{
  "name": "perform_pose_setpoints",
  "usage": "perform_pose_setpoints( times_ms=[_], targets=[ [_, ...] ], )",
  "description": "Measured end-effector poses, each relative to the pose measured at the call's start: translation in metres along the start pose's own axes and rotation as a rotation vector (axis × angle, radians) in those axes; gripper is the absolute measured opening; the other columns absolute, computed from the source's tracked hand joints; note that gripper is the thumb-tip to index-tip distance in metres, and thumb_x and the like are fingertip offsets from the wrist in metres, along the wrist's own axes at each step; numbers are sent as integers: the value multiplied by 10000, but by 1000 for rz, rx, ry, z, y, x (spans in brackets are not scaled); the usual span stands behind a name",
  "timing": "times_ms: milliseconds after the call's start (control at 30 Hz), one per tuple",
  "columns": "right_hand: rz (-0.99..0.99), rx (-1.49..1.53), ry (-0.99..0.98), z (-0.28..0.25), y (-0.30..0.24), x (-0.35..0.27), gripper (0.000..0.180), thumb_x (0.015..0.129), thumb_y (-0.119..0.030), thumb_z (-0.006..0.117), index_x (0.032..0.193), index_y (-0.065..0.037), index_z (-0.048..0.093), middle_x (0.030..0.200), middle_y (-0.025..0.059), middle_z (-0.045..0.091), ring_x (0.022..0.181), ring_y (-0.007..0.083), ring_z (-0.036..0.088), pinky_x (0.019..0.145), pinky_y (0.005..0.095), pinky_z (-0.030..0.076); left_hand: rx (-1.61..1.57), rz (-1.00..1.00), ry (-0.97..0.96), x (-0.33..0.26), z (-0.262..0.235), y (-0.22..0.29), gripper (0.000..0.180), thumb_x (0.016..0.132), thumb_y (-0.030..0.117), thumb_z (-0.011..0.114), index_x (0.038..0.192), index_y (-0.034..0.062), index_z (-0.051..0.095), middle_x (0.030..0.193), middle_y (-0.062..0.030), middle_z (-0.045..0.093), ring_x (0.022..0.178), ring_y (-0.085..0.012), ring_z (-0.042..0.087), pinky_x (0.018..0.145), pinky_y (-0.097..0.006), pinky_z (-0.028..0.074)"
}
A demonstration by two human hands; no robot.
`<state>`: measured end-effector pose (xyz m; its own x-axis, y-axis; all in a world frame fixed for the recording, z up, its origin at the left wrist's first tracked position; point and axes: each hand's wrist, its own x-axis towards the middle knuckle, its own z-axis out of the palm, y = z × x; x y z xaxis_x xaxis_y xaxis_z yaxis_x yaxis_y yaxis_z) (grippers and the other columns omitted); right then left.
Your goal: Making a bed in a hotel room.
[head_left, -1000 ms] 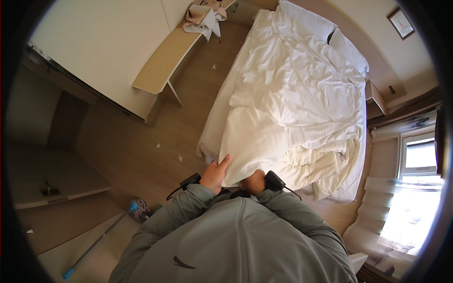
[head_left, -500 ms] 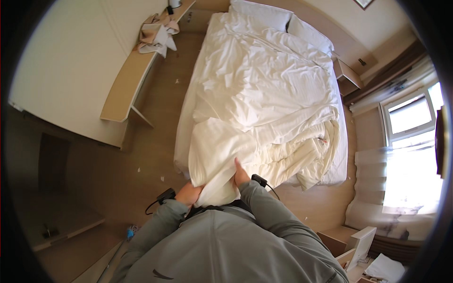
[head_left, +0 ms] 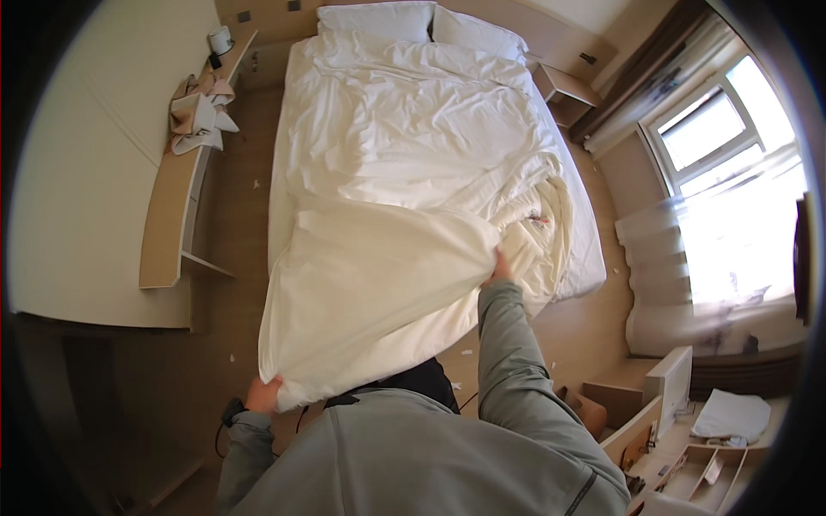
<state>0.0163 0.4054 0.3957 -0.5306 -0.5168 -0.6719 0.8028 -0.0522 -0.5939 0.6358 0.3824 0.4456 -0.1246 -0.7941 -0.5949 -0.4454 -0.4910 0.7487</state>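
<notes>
A white duvet cover (head_left: 370, 275) is stretched over the foot of the bed, its front part pulled wide between my hands. Low on the left, my left hand (head_left: 264, 394) is closed on a corner of the cover, out past the mattress edge. My right hand (head_left: 499, 268) reaches further forward and grips the cover's edge at the right, its fingers partly hidden by fabric. Beside that hand, a cream quilted duvet (head_left: 555, 206) lies bunched near the bed's right side. Wrinkled white bedding spreads up toward two pillows (head_left: 376, 21) at the head.
On the left is a long wall shelf (head_left: 172, 228) with crumpled cloths (head_left: 196, 116) and a kettle (head_left: 220, 39). A nightstand (head_left: 564, 90) stands at the far right. Behind my right arm is an open-compartment desk (head_left: 710, 469). Small scraps dot the floor.
My hands have moved apart, left hand out to the left and right hand forward and right. The cover, earlier gathered between them, is now spread wide. My view has shifted too.
</notes>
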Motion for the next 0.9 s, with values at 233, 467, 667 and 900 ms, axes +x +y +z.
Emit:
perform_pose_setpoints(
  times_ms=[233,467,667,900],
  targets=[
    [-136,169,-271,-4,-111,-74,334,903,-266,533,1108,-4,556,1111,149,607,1031,281,582,926,421,458,145,27,-3,60,12,-39,391,873,234,609,1116,-72,600,1008,-172,671,881,-271,641,778,-370,488],
    [-330,109,165,-9,-84,-123,441,949,-294,465,1279,-2,469,1226,140,576,1126,304,557,999,466,434,290,-68,70,66,30,-27,398,859,262,623,1084,-67,620,1005,-221,666,901,-337,646,787,-394,486],
    [-120,160,-2,-62,-91,-98,456,928,-288,435,1287,-7,467,1288,162,536,1189,343,506,1025,489,401,334,-62,29,71,14,-85,426,833,326,632,1078,-21,646,1008,-236,660,945,-364,636,806,-411,484],
    [-119,15,256,-168,-57,-90,446,928,-268,445,1285,-1,467,1272,161,549,1161,347,526,1008,486,415,364,-153,33,89,29,-116,474,817,353,645,1076,-44,636,1021,-238,654,952,-387,623,829,-418,478]
  ],
)
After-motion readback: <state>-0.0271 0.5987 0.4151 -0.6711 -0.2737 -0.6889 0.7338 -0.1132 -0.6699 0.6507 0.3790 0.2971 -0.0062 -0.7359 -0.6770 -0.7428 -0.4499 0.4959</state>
